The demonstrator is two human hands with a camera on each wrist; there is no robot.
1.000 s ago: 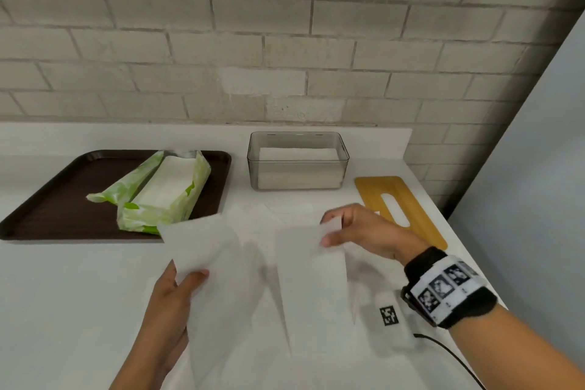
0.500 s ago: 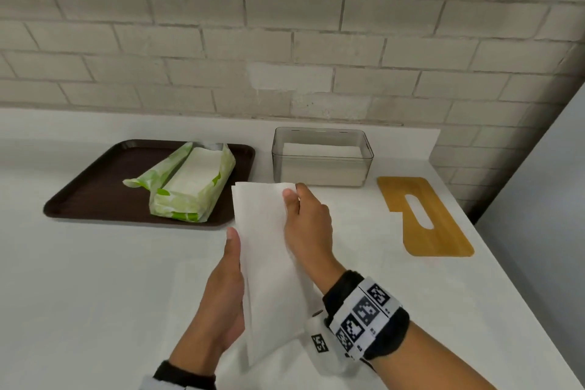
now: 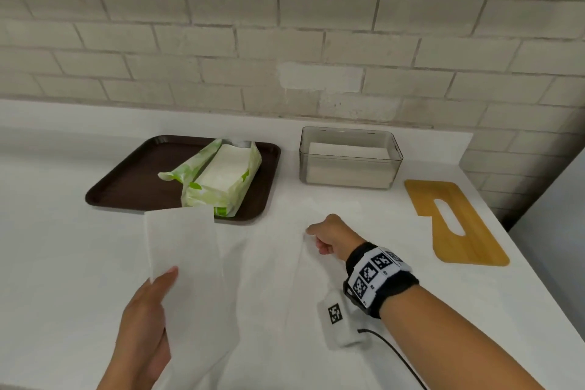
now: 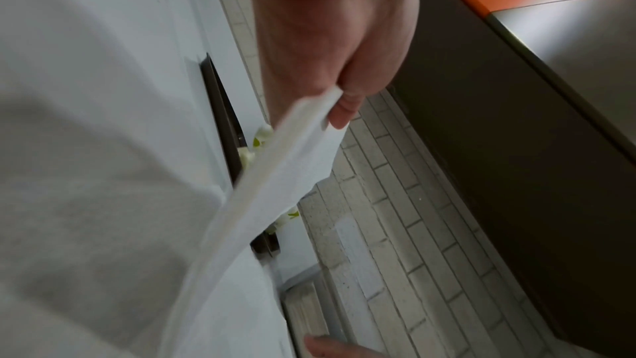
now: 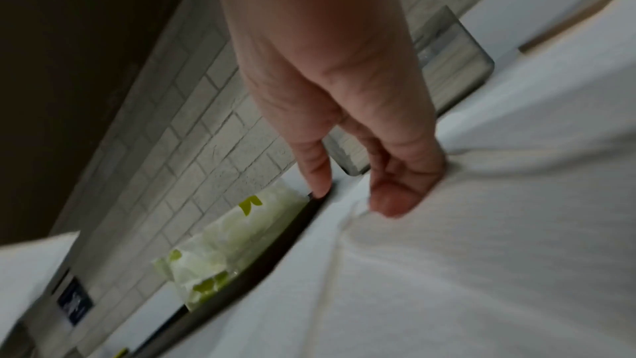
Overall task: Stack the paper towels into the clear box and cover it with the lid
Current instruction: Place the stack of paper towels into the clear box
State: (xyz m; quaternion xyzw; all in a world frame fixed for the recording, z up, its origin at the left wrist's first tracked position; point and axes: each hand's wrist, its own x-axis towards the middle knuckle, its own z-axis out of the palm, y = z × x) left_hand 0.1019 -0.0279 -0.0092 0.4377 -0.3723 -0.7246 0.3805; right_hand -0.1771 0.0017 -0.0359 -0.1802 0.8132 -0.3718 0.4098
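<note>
Listing by size, largest first.

Counter [image 3: 63, 263]: white, set against a brick wall; everything below rests on it.

Tray [image 3: 126, 180]: dark brown, at back left. An opened green-and-white pack [image 3: 221, 180] of paper towels is carried on it.

Clear box [image 3: 349, 158]: at back centre, lid off, already partly filled with a flat white stack of towels.

Lid [image 3: 456, 222]: wooden, with a slot cut in it, laid flat to the right of the box and apart from it.

Paper towel [image 3: 186, 250]: one folded white sheet, raised above the counter in front of the tray. It is pinched at its near lower edge by the left hand [image 3: 142, 329], thumb on top, fingers curled beneath.

Second towel [image 3: 285, 282]: white on white, hard to outline, spread on the counter. A gather of it is pinched between thumb and fingers [image 5: 395, 200] of the right hand [image 3: 335, 237]; creases are seen radiating from the pinch in the right wrist view.

Handling, as judged: the sheets are very light, limp and easily torn or crumpled. Hold is best taken at a folded edge or at two corners, so that the sheet hangs flat. Lowering into the box should be gentle, or the stack will be disturbed.
</note>
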